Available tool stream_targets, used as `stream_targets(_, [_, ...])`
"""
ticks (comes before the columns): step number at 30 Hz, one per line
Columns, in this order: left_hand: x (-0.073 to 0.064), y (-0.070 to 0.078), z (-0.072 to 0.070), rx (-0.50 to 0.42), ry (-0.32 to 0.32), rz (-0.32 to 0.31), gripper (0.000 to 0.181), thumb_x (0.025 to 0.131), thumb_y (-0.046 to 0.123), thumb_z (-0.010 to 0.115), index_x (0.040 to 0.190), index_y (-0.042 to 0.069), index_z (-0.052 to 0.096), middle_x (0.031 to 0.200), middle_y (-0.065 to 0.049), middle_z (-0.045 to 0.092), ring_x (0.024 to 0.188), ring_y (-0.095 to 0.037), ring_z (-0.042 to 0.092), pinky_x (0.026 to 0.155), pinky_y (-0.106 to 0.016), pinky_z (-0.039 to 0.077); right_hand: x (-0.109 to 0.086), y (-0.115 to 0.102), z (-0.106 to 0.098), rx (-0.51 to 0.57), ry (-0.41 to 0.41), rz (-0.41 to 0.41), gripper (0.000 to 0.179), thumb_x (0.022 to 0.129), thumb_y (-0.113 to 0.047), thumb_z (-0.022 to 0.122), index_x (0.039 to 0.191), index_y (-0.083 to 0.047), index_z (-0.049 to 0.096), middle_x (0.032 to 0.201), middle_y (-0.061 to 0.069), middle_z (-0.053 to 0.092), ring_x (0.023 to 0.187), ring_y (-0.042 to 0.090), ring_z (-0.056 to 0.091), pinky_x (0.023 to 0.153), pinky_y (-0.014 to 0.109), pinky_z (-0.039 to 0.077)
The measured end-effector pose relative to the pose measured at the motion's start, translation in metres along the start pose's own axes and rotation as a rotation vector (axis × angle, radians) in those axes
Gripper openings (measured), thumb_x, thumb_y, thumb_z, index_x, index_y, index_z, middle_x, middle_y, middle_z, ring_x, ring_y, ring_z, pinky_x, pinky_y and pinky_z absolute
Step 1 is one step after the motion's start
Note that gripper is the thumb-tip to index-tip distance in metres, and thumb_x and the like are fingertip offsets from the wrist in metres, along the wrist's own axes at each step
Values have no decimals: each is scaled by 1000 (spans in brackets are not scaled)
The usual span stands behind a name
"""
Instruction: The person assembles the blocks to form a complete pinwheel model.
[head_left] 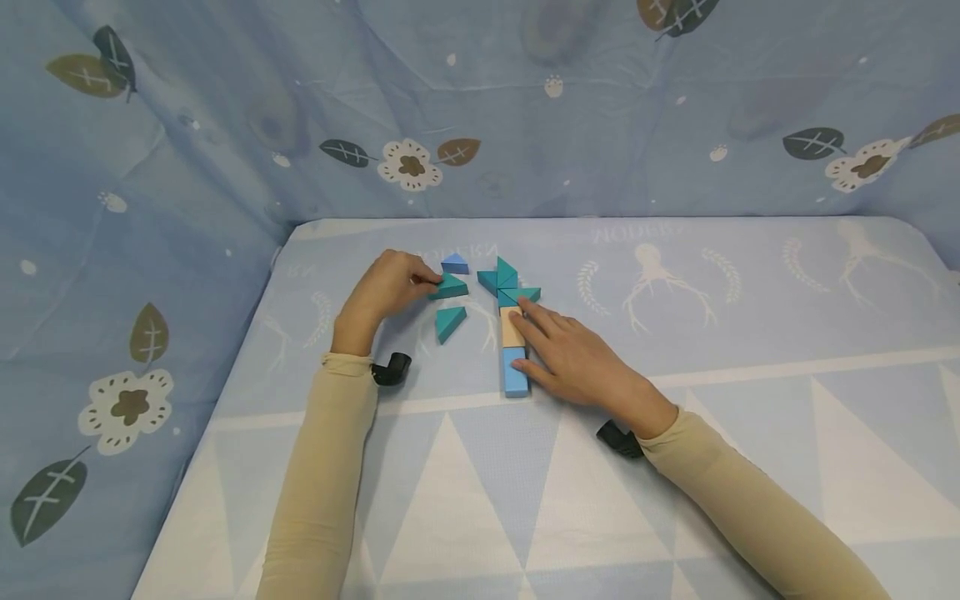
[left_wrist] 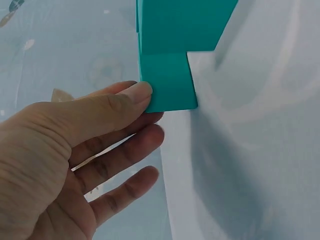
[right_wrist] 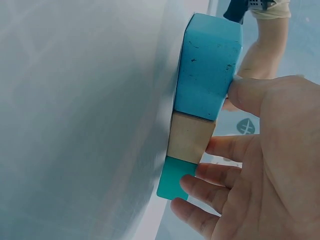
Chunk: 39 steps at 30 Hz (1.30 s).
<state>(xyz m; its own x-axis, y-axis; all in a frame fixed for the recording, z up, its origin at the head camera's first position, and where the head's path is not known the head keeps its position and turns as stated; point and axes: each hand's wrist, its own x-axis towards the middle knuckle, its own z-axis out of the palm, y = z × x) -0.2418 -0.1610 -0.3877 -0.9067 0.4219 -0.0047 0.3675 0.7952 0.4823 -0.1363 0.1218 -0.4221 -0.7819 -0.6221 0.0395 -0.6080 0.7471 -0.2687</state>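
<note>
My left hand (head_left: 390,285) pinches one end of a teal triangular block (head_left: 452,288) between thumb and fingertips; the left wrist view shows the thumb on its edge. Just below it lies another teal triangular block (head_left: 450,322), and above it a blue triangular block (head_left: 455,265). To the right, several teal triangular blocks (head_left: 506,273) meet in a pinwheel-like cluster. A natural wood block (head_left: 511,332) and a light blue block (right_wrist: 207,70) continue in a column toward me. My right hand (head_left: 576,360) lies along this column's right side, its fairly straight fingers touching the blocks.
A pale blue and white patterned cloth (head_left: 720,325) covers the table. Blue floral fabric (head_left: 495,108) hangs behind it and on the left. Black wrist devices (head_left: 392,369) sit at both cuffs.
</note>
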Motion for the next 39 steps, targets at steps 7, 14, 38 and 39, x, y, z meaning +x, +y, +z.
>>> stream_targets(7, [4, 8, 9, 66, 9, 66, 21, 89, 9, 71, 109, 8, 76, 102, -9, 73, 90, -23, 67, 81, -36, 53, 1, -1, -1, 4, -11, 8, 69, 101, -43, 50, 153, -4, 30, 162, 18, 21, 143, 36, 35, 111, 51, 36])
stream_targets(14, [8, 19, 19, 114, 31, 92, 21, 90, 11, 70, 110, 10, 76, 95, -6, 71, 80, -20, 63, 71, -33, 49, 0, -2, -1, 11, -10, 18, 69, 100, -44, 51, 153, -4, 30, 162, 17, 21, 143, 36, 35, 112, 51, 36])
stream_targets(38, [11, 28, 25, 174, 12, 107, 22, 91, 13, 69, 112, 11, 75, 103, -7, 72, 87, -21, 65, 75, -34, 52, 2, -2, -1, 18, -24, 26, 69, 100, -44, 50, 154, -5, 29, 162, 17, 20, 143, 35, 35, 111, 51, 36])
stream_targets(39, [11, 28, 25, 176, 12, 108, 22, 91, 13, 69, 112, 10, 75, 103, -7, 72, 87, -21, 65, 75, -34, 52, 2, -2, 0, 17, -23, 25, 69, 100, -44, 50, 154, -5, 29, 162, 17, 20, 143, 35, 35, 111, 51, 36])
